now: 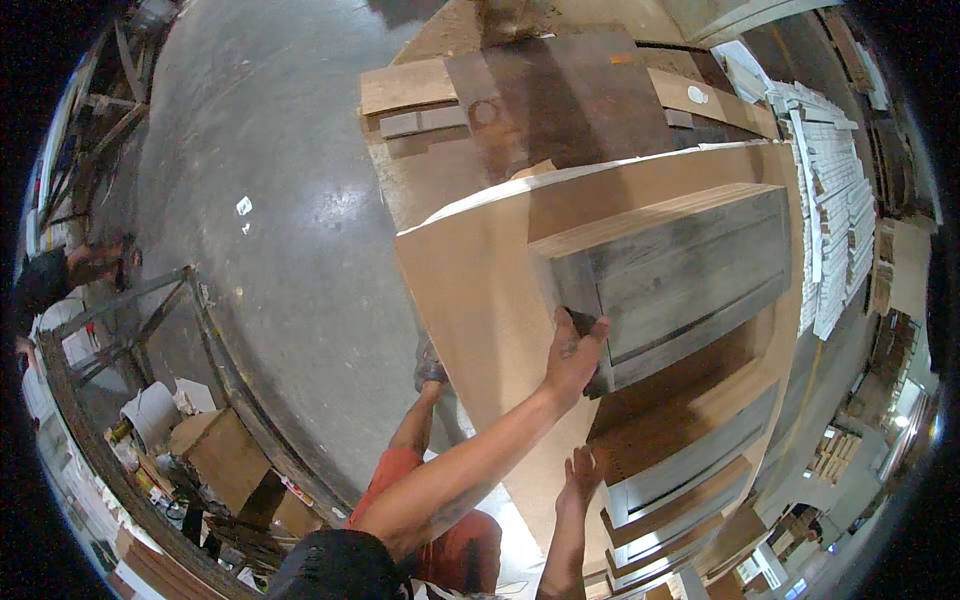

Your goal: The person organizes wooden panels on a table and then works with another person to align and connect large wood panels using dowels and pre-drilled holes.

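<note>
My left hand (577, 349) is at the near left corner of a grey wood-grain cabinet door (690, 274), which has a recessed centre panel. A dark patch shows between thumb and fingers; whether it is a held item or the door's shaded corner is unclear. The door tops a stack with pale edges (652, 219). My right hand (581, 472) is empty with its fingers apart, beside a second group of grey panelled doors (697, 454). Both stacks rest on a brown fibreboard sheet (469, 277).
A stained dark board (562, 97) lies beyond the sheet. White slats (832, 202) are piled at the right. On the left stands a metal-framed cart (202, 322) holding a cardboard box (221, 454) and a white bucket (150, 412). Another person's legs (97, 262) show at far left.
</note>
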